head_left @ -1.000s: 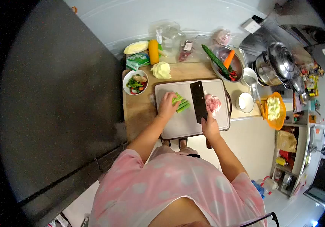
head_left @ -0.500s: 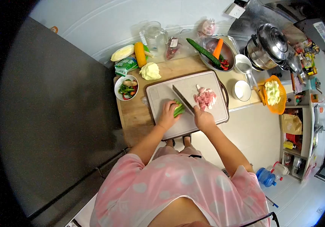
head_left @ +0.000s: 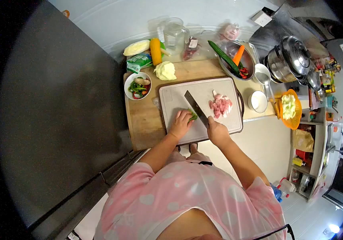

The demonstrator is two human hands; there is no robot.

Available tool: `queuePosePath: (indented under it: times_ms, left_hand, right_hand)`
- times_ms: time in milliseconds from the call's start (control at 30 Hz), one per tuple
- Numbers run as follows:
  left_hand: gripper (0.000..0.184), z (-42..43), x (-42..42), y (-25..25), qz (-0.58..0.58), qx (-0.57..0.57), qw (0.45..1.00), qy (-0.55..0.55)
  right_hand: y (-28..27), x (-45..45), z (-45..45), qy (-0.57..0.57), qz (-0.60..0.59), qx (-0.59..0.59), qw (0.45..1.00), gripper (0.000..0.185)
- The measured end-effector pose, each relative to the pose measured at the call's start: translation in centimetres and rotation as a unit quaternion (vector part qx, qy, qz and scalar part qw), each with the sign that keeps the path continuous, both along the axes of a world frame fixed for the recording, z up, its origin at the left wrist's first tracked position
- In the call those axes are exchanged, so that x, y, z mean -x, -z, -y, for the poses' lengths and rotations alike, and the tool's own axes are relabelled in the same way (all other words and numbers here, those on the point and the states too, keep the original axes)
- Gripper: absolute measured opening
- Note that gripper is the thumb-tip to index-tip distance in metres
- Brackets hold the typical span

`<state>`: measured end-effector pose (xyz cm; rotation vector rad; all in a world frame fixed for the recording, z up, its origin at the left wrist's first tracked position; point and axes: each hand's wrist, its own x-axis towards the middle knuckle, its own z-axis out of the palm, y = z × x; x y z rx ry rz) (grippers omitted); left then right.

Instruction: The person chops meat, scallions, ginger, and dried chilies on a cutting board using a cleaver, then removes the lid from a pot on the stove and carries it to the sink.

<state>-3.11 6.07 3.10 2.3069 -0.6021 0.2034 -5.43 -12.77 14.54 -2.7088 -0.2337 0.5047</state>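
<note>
On the board: the greens lay just off centre toward nine o'clock, partly covered; the meat lay toward two.
Left hand: bent fingers grasped the greens.
Right hand: was clenched round the handle of the cleaver, whose blade pointed toward eleven o'clock.
Around the board: the white bowl sat toward ten o'clock, the cabbage eleven, the steel bowl one.
</note>
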Motion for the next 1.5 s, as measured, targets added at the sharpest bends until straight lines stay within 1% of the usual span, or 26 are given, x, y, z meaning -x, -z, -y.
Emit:
queuePosePath:
  times_ms: [100,300,367,500,600,700,733,833,933,1033,1167,1367,1467,1500]
  left_hand:
    - [0.023,-0.1,-0.1,0.6,-0.001,-0.008,1.000,-0.007]
    - [0.019,0.0,-0.3,0.4,-0.021,0.006,1.000,-0.002]
    - [0.018,0.0,-0.3,0.5,-0.030,-0.008,0.999,-0.006]
    - [0.018,-0.2,-0.6,-0.1,-0.036,-0.002,0.999,-0.005]
    - [0.018,-0.3,-0.7,0.3,-0.030,0.007,1.000,-0.004]
    - [0.018,-0.2,-0.7,0.2,-0.023,0.023,0.999,-0.001]
    - [0.019,-0.2,-0.8,0.1,-0.020,0.024,1.000,0.001]
    - [0.021,-0.1,-0.7,-0.6,-0.006,0.029,1.000,0.007]
    - [0.020,-0.3,-0.7,-0.9,-0.012,0.040,0.999,0.000]
    - [0.018,-0.1,-0.6,0.2,-0.014,0.057,0.998,-0.003]
    - [0.016,0.0,-0.4,0.3,-0.021,0.051,0.998,-0.012]
    - [0.016,-0.1,-0.5,0.0,-0.030,0.038,0.999,-0.008]
    - [0.016,-0.2,-0.3,1.0,-0.024,0.020,0.999,-0.008]
    - [0.017,-0.3,-0.2,0.7,-0.036,0.020,0.999,-0.008]
  right_hand:
    - [-0.3,0.3,0.2,-0.023,0.001,-0.010,1.000,0.018]
    - [-0.1,0.2,-0.3,-0.026,-0.022,0.011,0.999,0.018]
    - [-0.1,-0.2,-0.3,-0.041,-0.025,0.003,0.999,0.019]
    - [0.7,-1.6,-0.3,-0.068,-0.045,-0.011,0.997,0.023]
    - [1.7,-2.3,-0.8,-0.065,-0.063,-0.022,0.996,0.026]
    - [4.5,-1.9,-1.6,-0.061,0.009,-0.030,0.998,0.024]
    - [4.9,-1.8,-1.5,-0.059,0.029,-0.057,0.996,0.026]
    - [5.5,-1.9,-1.9,-0.027,0.064,-0.064,0.996,0.025]
    - [4.3,-3.3,-2.0,0.004,0.001,-0.053,0.999,0.026]
    - [2.5,-3.0,-1.1,0.017,-0.018,-0.047,0.999,0.023]
    - [1.2,-2.0,0.1,-0.031,-0.032,-0.023,0.999,0.025]
    - [0.3,-1.1,0.3,-0.060,-0.032,-0.017,0.998,0.026]
    - [-0.5,-1.6,-0.5,-0.064,-0.077,0.013,0.995,0.026]
    - [-0.2,-1.7,-0.7,-0.066,-0.075,0.012,0.995,0.027]
